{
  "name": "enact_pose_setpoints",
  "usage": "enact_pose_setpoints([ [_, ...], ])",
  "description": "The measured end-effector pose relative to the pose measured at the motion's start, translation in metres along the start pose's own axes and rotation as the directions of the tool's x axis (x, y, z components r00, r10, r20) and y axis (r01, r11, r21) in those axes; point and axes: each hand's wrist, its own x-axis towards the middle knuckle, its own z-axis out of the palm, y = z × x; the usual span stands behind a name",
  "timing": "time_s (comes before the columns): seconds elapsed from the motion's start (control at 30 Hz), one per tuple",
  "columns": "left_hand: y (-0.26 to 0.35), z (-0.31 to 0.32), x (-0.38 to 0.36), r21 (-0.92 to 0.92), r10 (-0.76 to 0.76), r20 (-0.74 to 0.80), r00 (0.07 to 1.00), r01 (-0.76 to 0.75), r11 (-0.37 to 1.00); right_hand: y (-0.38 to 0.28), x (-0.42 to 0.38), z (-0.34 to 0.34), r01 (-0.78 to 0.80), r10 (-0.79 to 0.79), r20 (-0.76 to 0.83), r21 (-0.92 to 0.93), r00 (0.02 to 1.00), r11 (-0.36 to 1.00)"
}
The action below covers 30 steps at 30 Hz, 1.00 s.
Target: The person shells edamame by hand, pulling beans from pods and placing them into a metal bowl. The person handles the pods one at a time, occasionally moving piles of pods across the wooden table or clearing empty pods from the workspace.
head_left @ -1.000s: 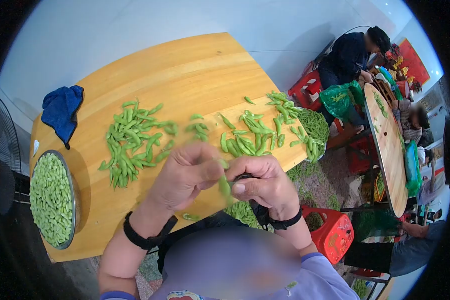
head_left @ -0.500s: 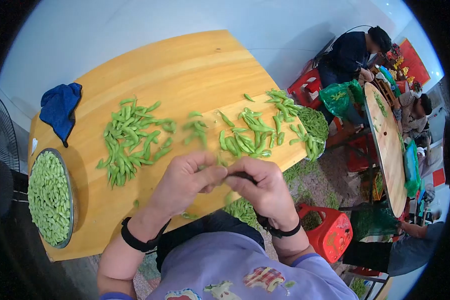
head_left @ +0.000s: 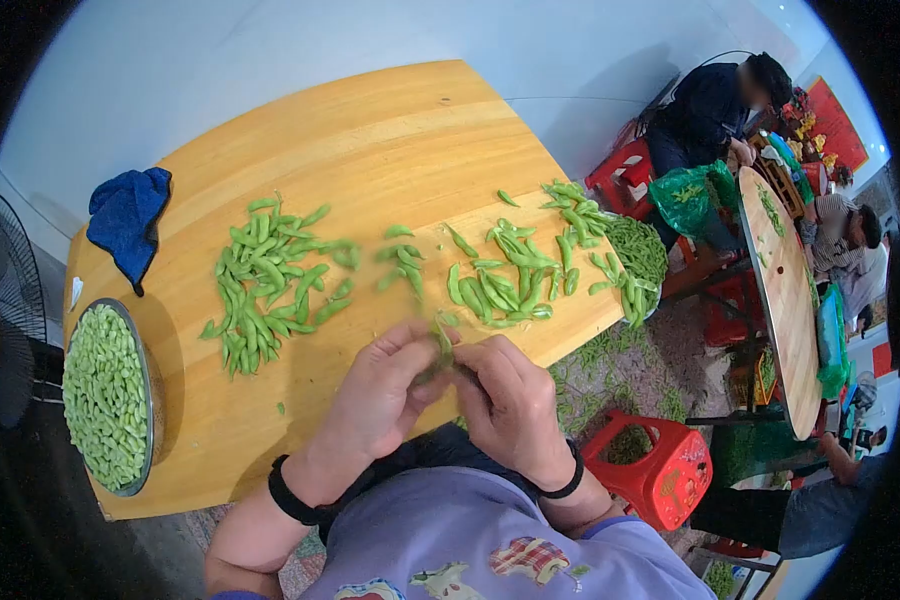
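Observation:
My left hand (head_left: 390, 385) pinches a green soybean pod (head_left: 444, 345) between thumb and fingers, above the near edge of the wooden table (head_left: 370, 130). Against it, my right hand (head_left: 510, 400) is closed, fingertips meeting at the pod's lower end. Something dark shows by those fingers, too hidden to name. Beyond my hands lie a large heap of pods (head_left: 260, 285) to the left, a few pods (head_left: 407, 262) in the middle and another group of pods (head_left: 505, 285) to the right.
A metal bowl (head_left: 154, 410) full of shelled beans stands at the table's left, near a blue cloth (head_left: 128, 220). A heaped container of pods (head_left: 635, 255) is off the right edge. A red stool (head_left: 660, 470), other people and a round table (head_left: 780, 300) are further right.
My hands have lowered slightly toward my body, and the pod now stands up more visibly from my left fingers. The view has shifted a little.

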Motion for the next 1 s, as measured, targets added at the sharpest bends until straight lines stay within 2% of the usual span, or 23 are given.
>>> enact_pose_setpoints([
  [0.17, -0.007, -0.001, 0.0, -0.029, -0.052, -0.045, 0.998, 0.05, 0.998, 0.002, -0.01, 0.001, 0.003, -0.003, 0.019, -0.032, 1.0, 0.999],
  [0.27, -0.015, -0.009, 0.005, 0.034, -0.059, -0.081, 0.995, 0.062, 0.998, 0.001, -0.011, 0.001, 0.003, -0.003, 0.025, -0.025, 1.0, 1.0],
  [0.33, -0.014, -0.016, 0.008, 0.117, -0.052, 0.028, 0.998, 0.049, 0.992, 0.003, -0.011, -0.003, -0.001, 0.001, 0.02, 0.001, 1.0, 1.0],
  [0.37, -0.011, -0.016, 0.007, 0.124, -0.054, 0.027, 0.998, 0.05, 0.991, 0.008, -0.01, -0.01, -0.013, 0.012, -0.025, -0.047, 1.0, 0.999],
  [0.43, 0.006, -0.001, 0.004, 0.457, 0.007, -0.194, 0.981, 0.084, 0.886, 0.022, -0.007, -0.023, -0.071, 0.058, -0.116, -0.114, 0.992, 0.991],
  [0.47, 0.017, -0.002, 0.006, 0.461, 0.005, -0.196, 0.981, 0.088, 0.883, 0.03, -0.002, -0.029, -0.171, 0.16, -0.12, -0.088, 0.98, 0.981],
  [0.5, 0.034, -0.006, 0.009, 0.495, 0.06, -0.123, 0.991, 0.009, 0.869, 0.036, 0.003, -0.034, -0.268, 0.259, -0.12, -0.062, 0.958, 0.961],
  [0.53, 0.048, -0.009, 0.015, 0.522, 0.114, -0.047, 0.992, -0.073, 0.85, 0.042, 0.004, -0.037, -0.268, 0.26, -0.124, -0.06, 0.958, 0.961],
  [0.6, 0.07, -0.005, 0.033, 0.706, 0.275, -0.124, 0.953, -0.11, 0.7, 0.052, 0.007, -0.04, -0.436, 0.446, -0.202, 0.092, 0.872, 0.895],
  [0.63, 0.078, -0.006, 0.046, 0.708, 0.278, -0.124, 0.952, -0.111, 0.698, 0.054, 0.007, -0.04, -0.433, 0.444, -0.202, 0.095, 0.873, 0.896],
  [0.7, 0.084, -0.017, 0.08, 0.909, 0.54, 0.069, 0.839, -0.275, 0.312, 0.055, 0.004, -0.04, -0.396, 0.452, -0.169, 0.284, 0.876, 0.873],
  [0.73, 0.085, -0.021, 0.095, 0.91, 0.542, 0.071, 0.837, -0.277, 0.308, 0.051, 0.004, -0.038, -0.42, 0.499, -0.143, 0.376, 0.855, 0.826],
  [0.8, 0.082, -0.032, 0.119, 0.964, 0.563, 0.261, 0.784, -0.182, -0.193, 0.047, 0.001, -0.036, -0.419, 0.482, -0.112, 0.355, 0.869, 0.836],
  [0.83, 0.081, -0.037, 0.129, 0.963, 0.563, 0.264, 0.783, -0.184, -0.197, 0.046, 0.001, -0.035, -0.419, 0.467, -0.08, 0.33, 0.88, 0.846],
  [0.9, 0.081, -0.043, 0.14, 0.891, 0.448, 0.327, 0.832, -0.114, -0.44, 0.043, 0.0, -0.038, -0.423, 0.462, -0.057, 0.314, 0.885, 0.85],
  [1.0, 0.081, -0.044, 0.142, 0.855, 0.373, 0.395, 0.839, -0.188, -0.483, 0.044, -0.004, -0.039, -0.455, 0.481, -0.011, 0.307, 0.877, 0.836],
])
